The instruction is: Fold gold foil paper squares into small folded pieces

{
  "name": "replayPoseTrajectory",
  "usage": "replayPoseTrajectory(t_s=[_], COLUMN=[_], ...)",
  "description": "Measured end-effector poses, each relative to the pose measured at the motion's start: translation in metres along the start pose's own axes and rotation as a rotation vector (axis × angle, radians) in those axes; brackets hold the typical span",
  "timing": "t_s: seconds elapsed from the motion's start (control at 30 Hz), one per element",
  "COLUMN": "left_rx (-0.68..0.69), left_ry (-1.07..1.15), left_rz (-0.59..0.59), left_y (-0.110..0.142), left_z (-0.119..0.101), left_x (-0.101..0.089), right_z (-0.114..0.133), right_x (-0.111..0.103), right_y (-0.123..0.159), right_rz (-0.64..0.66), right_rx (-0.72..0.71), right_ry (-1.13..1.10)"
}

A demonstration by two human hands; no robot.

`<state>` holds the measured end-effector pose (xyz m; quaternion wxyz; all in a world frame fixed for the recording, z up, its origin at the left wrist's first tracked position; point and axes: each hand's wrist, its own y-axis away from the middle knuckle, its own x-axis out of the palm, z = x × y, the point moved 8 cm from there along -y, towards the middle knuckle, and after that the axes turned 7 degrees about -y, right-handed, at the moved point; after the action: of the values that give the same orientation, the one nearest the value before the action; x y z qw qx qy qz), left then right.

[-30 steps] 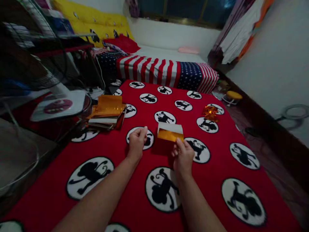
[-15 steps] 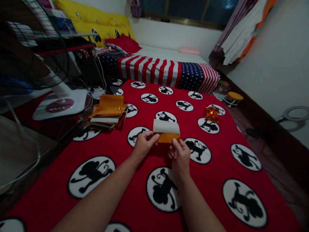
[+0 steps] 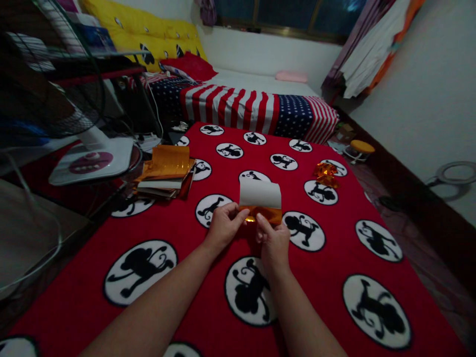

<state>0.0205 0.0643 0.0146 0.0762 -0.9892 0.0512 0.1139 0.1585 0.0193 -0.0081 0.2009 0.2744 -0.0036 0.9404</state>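
One sheet (image 3: 260, 193) in head view, pale grey-white on the upper part, shiny gold along the lower strip, held over the middle of the red blanket (image 3: 316, 287); whether the sheet's underside touches the cloth, can't tell; left hand (image 3: 223, 225) at the sheet's left end, thumb pressed on the gold strip, fingers bent behind, so pinching it; right hand (image 3: 274, 240) near the lower right part, thumb laid on the gold, other fingers curled underneath, gripping too, though exact fingertip contact is hidden; thumbs close together, gap between them.

Blanket printed with black monkey figures in white ovals; paper stack (image 3: 169, 163), gold on top with paler layers below, at the blanket's left edge, well apart from both hands; crumpled gold foil (image 3: 326, 174) on the blanket's right side, toward its far end; fan (image 3: 91, 158) left of the blanket, white base with pinkish panel; bed (image 3: 230, 106) beyond the blanket's far edge, draped in stars-and-stripes cloth; red cushion (image 3: 191, 67) on that bed, past the blanket's far left corner; pink roll (image 3: 292, 76) farther back, past its far right; yellow-topped stool (image 3: 361, 147) on the floor, just off the blanket's far right corner; white garment (image 3: 366, 54) hanging beyond that same corner; room dim, left background too dark for detail.
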Motion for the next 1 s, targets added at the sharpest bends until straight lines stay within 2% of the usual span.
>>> replayPoseTrajectory(t_s=[0.17,0.23,0.33,0.47,0.53,0.63,0.8,0.9,1.0], left_rx=[-0.056,-0.095,-0.101,-0.024,0.014,-0.015,-0.136,-0.131,-0.113], left_ry=[0.084,0.125,0.140,0.070,0.048,0.087,0.191,0.184,0.183], left_rz=[-0.045,-0.079,-0.091,-0.043,-0.032,-0.018,-0.072,-0.076,-0.026], left_y=[-0.006,-0.007,-0.007,-0.005,-0.003,-0.004,-0.007,-0.008,-0.008], left_z=[0.016,0.022,0.023,0.010,0.004,0.007,0.023,0.026,0.025], left_x=[-0.010,-0.013,-0.013,-0.005,-0.003,-0.004,-0.015,-0.015,-0.009], right_z=[0.019,0.023,0.015,-0.009,-0.014,-0.007,0.017,0.015,0.008], right_x=[-0.024,-0.028,-0.015,0.014,0.020,0.013,-0.016,-0.016,-0.005], right_y=[-0.011,-0.011,-0.008,0.004,0.007,0.005,-0.006,-0.008,-0.006], right_rz=[-0.147,-0.167,-0.073,0.086,0.104,0.041,-0.134,-0.097,0.008], right_rx=[-0.052,-0.067,-0.001,0.086,0.074,0.030,-0.047,0.005,0.030], right_ry=[-0.165,-0.212,-0.168,0.102,0.198,0.127,-0.136,-0.159,0.002])
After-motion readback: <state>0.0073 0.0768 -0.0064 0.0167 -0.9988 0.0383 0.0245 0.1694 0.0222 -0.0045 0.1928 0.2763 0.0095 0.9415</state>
